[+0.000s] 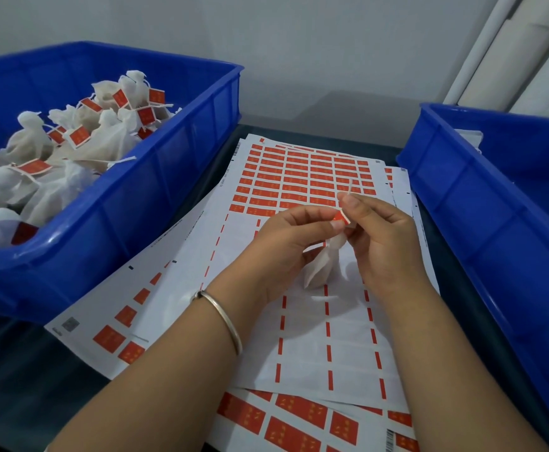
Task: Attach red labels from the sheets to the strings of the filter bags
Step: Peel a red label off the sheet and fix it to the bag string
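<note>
Looking down from the head camera: both hands meet over the middle of the white label sheets, which lie overlapped on the dark table. The left hand, with a thin silver bangle on its wrist, pinches a small red label between thumb and fingertips. The right hand pinches the same label from the other side, and a thin white string rises from its fingertips. One white mesh filter bag hangs between the two hands, its lower end just above the top sheet. That sheet is stripped in its near rows; full red labels remain in the far rows.

Far left, a blue plastic crate holds a heap of labelled filter bags. At right stands a second blue plastic crate; its contents cannot be made out.
</note>
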The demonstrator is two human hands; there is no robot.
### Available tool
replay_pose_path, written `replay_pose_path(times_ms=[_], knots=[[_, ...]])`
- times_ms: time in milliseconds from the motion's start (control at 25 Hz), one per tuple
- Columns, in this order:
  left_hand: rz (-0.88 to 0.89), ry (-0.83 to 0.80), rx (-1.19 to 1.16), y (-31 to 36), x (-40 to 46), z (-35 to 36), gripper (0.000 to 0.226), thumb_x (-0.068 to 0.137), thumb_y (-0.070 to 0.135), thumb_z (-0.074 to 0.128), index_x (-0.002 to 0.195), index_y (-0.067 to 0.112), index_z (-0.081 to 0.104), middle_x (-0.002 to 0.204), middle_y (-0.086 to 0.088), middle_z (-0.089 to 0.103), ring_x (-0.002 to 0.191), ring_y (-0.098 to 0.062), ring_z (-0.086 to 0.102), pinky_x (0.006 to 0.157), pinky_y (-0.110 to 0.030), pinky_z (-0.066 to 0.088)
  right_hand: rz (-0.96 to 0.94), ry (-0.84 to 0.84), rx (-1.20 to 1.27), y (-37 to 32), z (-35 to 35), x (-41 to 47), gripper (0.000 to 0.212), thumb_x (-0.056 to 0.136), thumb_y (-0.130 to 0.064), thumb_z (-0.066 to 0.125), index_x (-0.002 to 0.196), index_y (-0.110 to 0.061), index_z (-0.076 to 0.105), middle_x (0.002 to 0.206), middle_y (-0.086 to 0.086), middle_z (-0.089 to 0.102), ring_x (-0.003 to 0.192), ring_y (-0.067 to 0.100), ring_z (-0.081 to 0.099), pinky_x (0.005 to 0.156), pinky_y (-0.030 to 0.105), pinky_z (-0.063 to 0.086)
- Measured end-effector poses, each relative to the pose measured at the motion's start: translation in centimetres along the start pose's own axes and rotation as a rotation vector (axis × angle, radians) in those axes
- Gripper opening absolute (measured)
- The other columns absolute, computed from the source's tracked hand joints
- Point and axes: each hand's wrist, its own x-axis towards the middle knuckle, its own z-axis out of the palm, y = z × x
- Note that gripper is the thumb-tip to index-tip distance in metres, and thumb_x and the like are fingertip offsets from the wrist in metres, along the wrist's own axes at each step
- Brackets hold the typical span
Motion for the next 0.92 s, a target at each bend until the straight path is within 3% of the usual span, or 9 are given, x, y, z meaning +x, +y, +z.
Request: replay_pose_path(times_ms=[280, 440, 680, 920], knots=[[0.002, -0.075, 0.023, -0.20, -0.23, 0.35, 0.008, 0.073, 0.017, 0.071, 0.077, 0.022, 0.075, 0.091, 0.001, 0.073, 0.092, -0.018, 0.067, 0.085, -0.028, 0.048, 0.095, -0.077, 0.185, -0.31, 0.00, -0.17, 0.015, 0.093, -0.018, 0.055, 0.099, -0.018, 0.070, 0.106, 0.002, 0.072, 0.102, 0.021, 0.068, 0.084, 0.036, 0.056], [0.007, -0.089, 0.031, -0.38, -0.22, 0.50, 0.011, 0.065, 0.022, 0.071, 0.076, 0.023, 0.076, 0.091, 0.002, 0.073, 0.090, -0.016, 0.068, 0.082, -0.026, 0.048, 0.108, -0.104, 0.188, -0.32, -0.02, -0.21, 0.017, 0.093, -0.017, 0.055, 0.103, -0.014, 0.068, 0.108, 0.004, 0.071, 0.103, 0.021, 0.067, 0.084, 0.035, 0.056], [-0.015, -0.069, 0.034, -0.42, -0.09, 0.38, 0.004, 0.070, 0.017, 0.072, 0.070, 0.021, 0.075, 0.086, 0.000, 0.073, 0.084, -0.015, 0.069, 0.078, -0.026, 0.049, 0.105, -0.126, 0.196, -0.48, 0.12, -0.40, 0.021, 0.092, -0.018, 0.054, 0.085, -0.020, 0.075, 0.103, 0.002, 0.073, 0.102, 0.021, 0.068, 0.083, 0.033, 0.057], [-0.001, -0.035, 0.008, -0.49, -0.19, 0.27, 0.010, 0.069, 0.014, 0.072, 0.062, 0.020, 0.073, 0.084, 0.002, 0.072, 0.087, -0.016, 0.068, 0.081, -0.029, 0.050, 0.103, -0.160, 0.255, -0.51, 0.09, -0.41, 0.025, 0.091, -0.021, 0.053, 0.083, -0.021, 0.077, 0.102, 0.001, 0.073, 0.102, 0.021, 0.068, 0.082, 0.032, 0.057]])
